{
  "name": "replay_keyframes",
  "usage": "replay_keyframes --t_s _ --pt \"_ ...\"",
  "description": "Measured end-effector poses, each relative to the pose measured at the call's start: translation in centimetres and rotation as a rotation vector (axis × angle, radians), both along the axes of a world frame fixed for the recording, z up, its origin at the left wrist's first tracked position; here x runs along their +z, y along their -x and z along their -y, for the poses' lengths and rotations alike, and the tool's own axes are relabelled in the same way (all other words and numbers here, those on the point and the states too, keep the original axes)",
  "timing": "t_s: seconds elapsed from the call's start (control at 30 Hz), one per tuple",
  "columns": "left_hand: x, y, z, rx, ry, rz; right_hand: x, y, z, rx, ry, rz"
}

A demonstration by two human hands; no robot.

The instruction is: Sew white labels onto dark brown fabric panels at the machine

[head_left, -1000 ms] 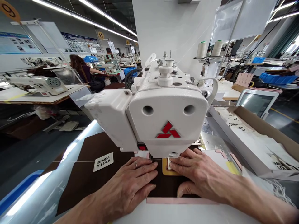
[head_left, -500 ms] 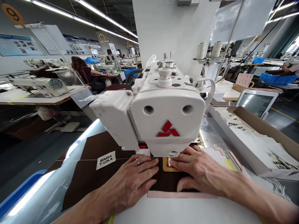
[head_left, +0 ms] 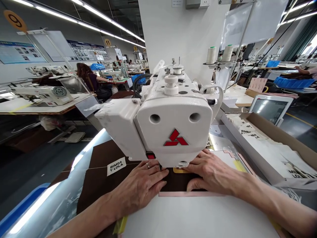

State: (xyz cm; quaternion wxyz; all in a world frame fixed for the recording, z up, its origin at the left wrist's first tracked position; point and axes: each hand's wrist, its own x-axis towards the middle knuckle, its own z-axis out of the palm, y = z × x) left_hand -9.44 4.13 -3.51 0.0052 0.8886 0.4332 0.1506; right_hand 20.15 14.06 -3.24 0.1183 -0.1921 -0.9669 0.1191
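Observation:
A white sewing machine (head_left: 174, 130) with a red three-diamond badge stands in front of me, its needle hidden by the head. Dark brown fabric (head_left: 99, 188) lies under it and spreads left, carrying a white label (head_left: 116, 166) lettered "BIMBA Y LOLA". My left hand (head_left: 143, 181) rests flat on the fabric left of the needle area, fingers stretched. On the other side, my right hand (head_left: 210, 168) lies palm down with thumb spread, fingertips partly behind the machine head. Beside these fingers a yellow piece (head_left: 180, 170) shows. A pink-edged white sheet (head_left: 193, 215) lies nearest me.
At right stands a long box (head_left: 267, 155) of printed white labels, with a framed screen (head_left: 271, 107) behind it. Thread cones (head_left: 211, 55) stand at the back. A blue bin (head_left: 24, 208) is at lower left. A co-worker (head_left: 86, 77) sits further left.
The fabric and white sheet have shifted away from me, and the printed label has moved up and right. Both hands moved slightly forward with them. Less of the yellow piece shows.

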Motion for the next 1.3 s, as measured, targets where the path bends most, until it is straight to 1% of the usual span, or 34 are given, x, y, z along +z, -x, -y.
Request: replay_keyframes --t_s 0.2,0.4,0.63,0.73,0.9,1.0,1.1,1.3 --pt "-0.3 0.2 0.5 -0.023 -0.016 -0.043 0.3 0.0 0.5 0.008 0.02 -0.009" --pt "-0.1 0.2 0.6 -0.015 -0.015 -0.051 0.0 -0.1 0.6 -0.012 -0.004 0.001" --pt "-0.2 0.3 0.7 -0.014 -0.025 -0.04 -0.4 -1.4 0.7 0.028 -0.022 -0.048" --pt "-0.2 1.5 1.7 -0.005 -0.03 -0.031 -0.7 -2.1 1.5 0.045 -0.046 -0.053" --pt "0.2 4.2 4.6 -0.008 -0.011 -0.063 -1.0 -2.2 3.8 0.046 -0.058 -0.017" --pt "0.4 4.9 5.5 0.02 -0.022 -0.006 -1.0 -1.8 5.0 0.038 -0.067 -0.039" --pt "0.5 4.6 5.2 0.034 -0.039 0.034 -0.9 -1.3 5.4 0.051 -0.064 -0.052" --pt "1.0 2.3 2.7 -0.008 -0.031 0.037 -0.1 0.0 5.1 0.086 -0.101 -0.08"
